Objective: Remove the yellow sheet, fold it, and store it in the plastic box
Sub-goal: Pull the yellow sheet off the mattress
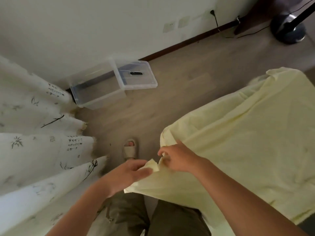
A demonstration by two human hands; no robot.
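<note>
Looking down from head height, we see a person's left hand (pixel 129 174) and right hand (pixel 177 159) meeting at the near corner of a pale yellow sheet (pixel 238 142). The left hand's thumb and fingers pinch a bunched tip of the cloth. The right hand's fingers are curled into the fabric just beside it, though we cannot make out the finer detail of either grip through the blur. The sheet spreads from the hands over a raised surface, reaching to that surface's far edge, and its near corner is lifted. A clear plastic box (pixel 102 99) stands open and well apart on the wooden floor (pixel 170 92), at the foot of the wall. Its lid (pixel 136 75) lies flat, touching the box's right side. A printed white curtain (pixel 34 133) hangs beside the box, a foot in a beige slipper (pixel 130 149) stands beyond the hands, and a dark fan base (pixel 288 31) sits in the floor's far right corner.
</note>
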